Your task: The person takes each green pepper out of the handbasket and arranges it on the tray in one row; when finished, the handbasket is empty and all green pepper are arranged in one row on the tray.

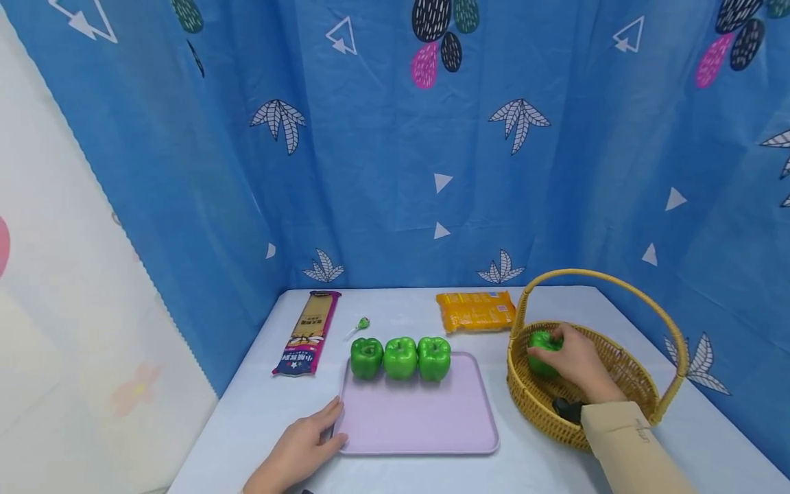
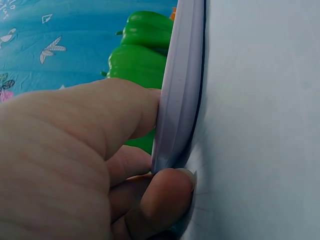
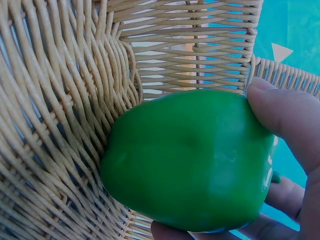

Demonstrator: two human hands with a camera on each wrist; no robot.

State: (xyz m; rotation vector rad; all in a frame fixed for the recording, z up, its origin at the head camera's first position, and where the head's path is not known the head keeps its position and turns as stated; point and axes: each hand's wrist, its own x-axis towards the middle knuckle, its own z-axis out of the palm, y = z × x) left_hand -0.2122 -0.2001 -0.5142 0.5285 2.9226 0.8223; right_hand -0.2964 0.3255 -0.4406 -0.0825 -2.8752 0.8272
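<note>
My right hand [image 1: 577,357] reaches into the wicker basket [image 1: 636,370] and grips a green bell pepper [image 1: 542,353]. In the right wrist view, thumb and fingers hold the pepper [image 3: 190,160] from its right end, close against the woven wall [image 3: 65,115]. At the front left corner of the lilac tray [image 1: 420,422], my left hand [image 1: 302,439] holds the edge. The left wrist view has the thumb on the tray's rim [image 2: 177,95] and a curled finger beside its corner. Three green bell peppers [image 1: 400,358] stand in a row along the tray's back edge.
An orange packet [image 1: 475,311] lies at the back, left of the basket. Behind the tray is a small green lollipop [image 1: 363,323]. A long purple and gold packet [image 1: 307,334] lies at the back left. The basket's tall handle [image 1: 642,295] arches over the right arm. A blue curtain [image 1: 395,206] hangs behind the table.
</note>
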